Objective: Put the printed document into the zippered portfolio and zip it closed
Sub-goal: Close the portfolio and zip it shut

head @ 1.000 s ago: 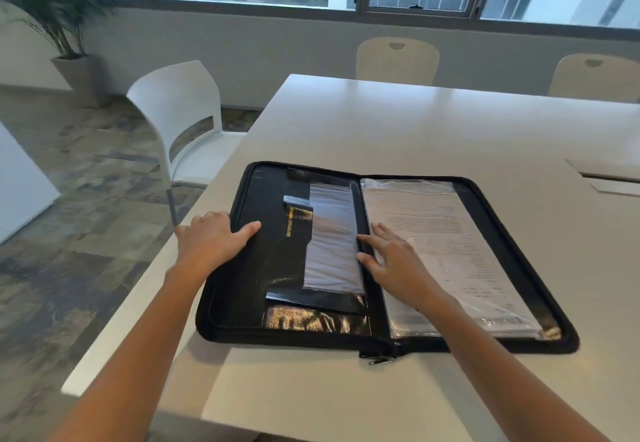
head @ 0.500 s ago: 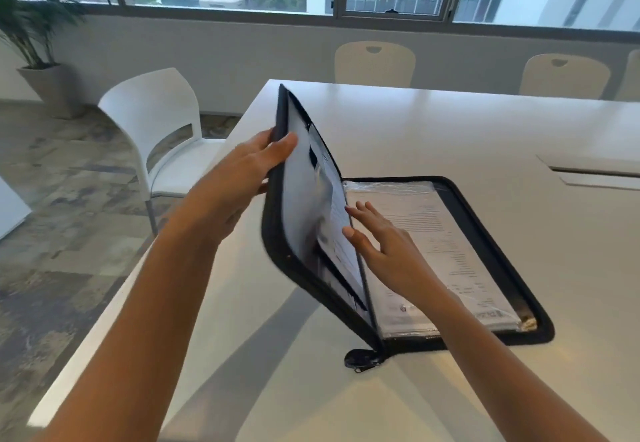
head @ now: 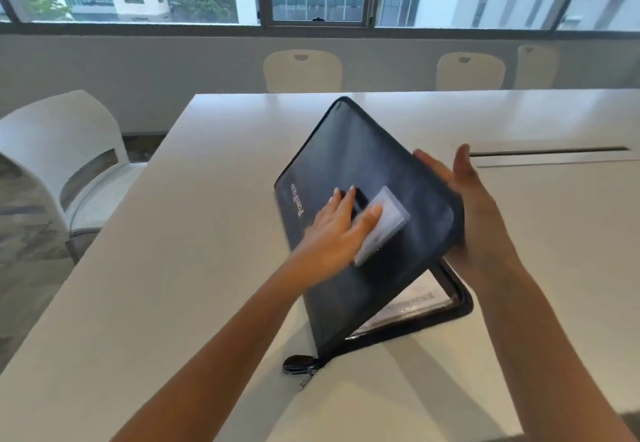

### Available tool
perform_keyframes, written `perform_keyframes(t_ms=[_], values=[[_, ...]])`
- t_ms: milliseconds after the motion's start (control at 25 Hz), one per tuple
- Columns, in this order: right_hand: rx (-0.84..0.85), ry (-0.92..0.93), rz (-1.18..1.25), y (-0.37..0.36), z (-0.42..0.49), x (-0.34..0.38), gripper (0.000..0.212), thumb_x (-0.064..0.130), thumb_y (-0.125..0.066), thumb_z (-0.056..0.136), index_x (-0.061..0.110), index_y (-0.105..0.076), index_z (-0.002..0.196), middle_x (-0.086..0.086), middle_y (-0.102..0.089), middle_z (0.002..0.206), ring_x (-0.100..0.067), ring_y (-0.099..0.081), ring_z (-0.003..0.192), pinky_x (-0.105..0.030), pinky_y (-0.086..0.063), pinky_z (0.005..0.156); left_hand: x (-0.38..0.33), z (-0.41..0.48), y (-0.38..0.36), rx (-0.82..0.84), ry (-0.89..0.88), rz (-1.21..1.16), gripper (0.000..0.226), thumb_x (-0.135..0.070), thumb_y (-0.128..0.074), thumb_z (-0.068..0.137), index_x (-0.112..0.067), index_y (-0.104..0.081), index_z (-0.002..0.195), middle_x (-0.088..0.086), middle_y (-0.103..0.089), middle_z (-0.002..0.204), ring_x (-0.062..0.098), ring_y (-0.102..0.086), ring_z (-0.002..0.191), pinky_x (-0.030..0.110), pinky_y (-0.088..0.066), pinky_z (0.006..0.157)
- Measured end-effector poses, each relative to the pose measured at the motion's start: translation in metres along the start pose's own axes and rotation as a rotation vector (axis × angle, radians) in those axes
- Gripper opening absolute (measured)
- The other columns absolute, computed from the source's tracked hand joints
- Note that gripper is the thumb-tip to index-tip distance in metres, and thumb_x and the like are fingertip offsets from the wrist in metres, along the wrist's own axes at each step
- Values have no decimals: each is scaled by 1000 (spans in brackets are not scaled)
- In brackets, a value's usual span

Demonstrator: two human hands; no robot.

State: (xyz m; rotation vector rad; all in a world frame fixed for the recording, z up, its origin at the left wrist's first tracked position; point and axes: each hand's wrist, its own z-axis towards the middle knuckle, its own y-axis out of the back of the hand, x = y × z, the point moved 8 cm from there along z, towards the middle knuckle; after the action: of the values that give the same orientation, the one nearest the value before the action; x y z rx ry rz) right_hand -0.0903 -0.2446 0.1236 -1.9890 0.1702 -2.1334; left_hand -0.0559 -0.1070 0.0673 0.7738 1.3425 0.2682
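Note:
The black zippered portfolio [head: 363,150] lies on the white table [head: 166,268], its cover tilted about halfway down over the right half. My left hand [head: 336,230] rests flat on the cover's outside, fingers spread, beside a clear card pocket [head: 389,221]. My right hand [head: 474,213] is open against the cover's free right edge, fingers pointing up. The printed document [head: 417,297] shows in the gap under the cover, lying in the lower half. The zipper pull [head: 300,369] hangs loose at the near spine corner, and the zipper is undone.
A white chair [head: 59,150] stands at the table's left side. Beige chairs [head: 302,70] line the far edge under the windows. A cable slot [head: 550,155] is set into the tabletop right of the portfolio.
The cover, flat open a second ago, has swung up and over to the right. My left hand moved from its edge to its outside face. My right hand left the document for the cover's edge.

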Motion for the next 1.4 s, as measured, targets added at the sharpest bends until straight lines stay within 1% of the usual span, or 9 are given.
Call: perform_keyframes(t_ms=[160,400,600,720,840,960,1080,1200,1400], values=[[-111,-75,-357,61,-5,-19,28,34,-43,99,25,-62,116,15,-73,105,-4,-68,99,-25,-55,83,21,6,-51,12,-2,313,86,-76,-8,82,-30,9,153,2,18,161,18,17,147,45,7,118],[-292,-122,-831,114,-11,-77,31,18,-55,95,23,-55,126,-1,-68,113,-25,-63,106,-36,-50,89,40,17,-89,10,-13,581,83,-71,-2,86,-24,4,154,9,15,162,24,19,147,50,8,119],[-221,-94,-1193,111,-20,-121,38,21,-48,98,12,-45,135,-10,-57,134,-30,-55,121,-34,-44,97,55,19,-105,26,-37,708,83,-72,-2,88,-21,-3,154,13,8,162,29,13,148,52,6,117],[-266,-109,-1444,107,-26,-135,53,35,-37,101,8,-33,146,-12,-30,156,-26,-26,144,-41,-22,116,58,20,-104,15,-64,729,81,-72,-6,90,-21,-6,154,13,3,162,28,10,149,52,5,117],[-308,-86,-1649,90,-36,-139,64,51,-24,98,11,-28,148,-10,-25,158,-22,-16,147,-43,-10,118,60,20,-102,5,-69,724,80,-70,-8,91,-21,-8,154,13,1,162,28,8,149,52,3,117],[-281,-34,-1644,58,-44,-146,64,50,-20,98,13,-25,150,-9,-24,158,-22,-16,147,-41,-9,118,55,18,-99,-2,-87,673,70,-60,-17,97,-20,-15,154,14,-4,162,28,4,149,51,2,117],[-201,23,-1572,24,-52,-153,60,47,-25,99,14,-24,150,-7,-24,158,-19,-13,148,-40,-9,119,50,12,-78,-53,-106,501,53,-45,-34,100,-22,-35,148,14,-18,160,28,-18,146,46,-11,118],[-119,94,-1481,-6,-67,-155,55,44,-30,100,18,-29,149,-6,-27,157,-17,-12,148,-40,-6,120,60,-9,-40,-119,-88,406,43,-40,-49,97,-25,-52,136,7,-35,154,25,-41,135,43,-27,113],[-59,187,-1225,-51,-105,-162,52,40,-47,95,16,-43,141,-3,-29,156,-11,-12,145,-35,-7,119,98,-81,12,-104,-65,246,19,-35,-62,92,-27,-68,107,-11,-56,129,7,-54,115,41,-43,101]])
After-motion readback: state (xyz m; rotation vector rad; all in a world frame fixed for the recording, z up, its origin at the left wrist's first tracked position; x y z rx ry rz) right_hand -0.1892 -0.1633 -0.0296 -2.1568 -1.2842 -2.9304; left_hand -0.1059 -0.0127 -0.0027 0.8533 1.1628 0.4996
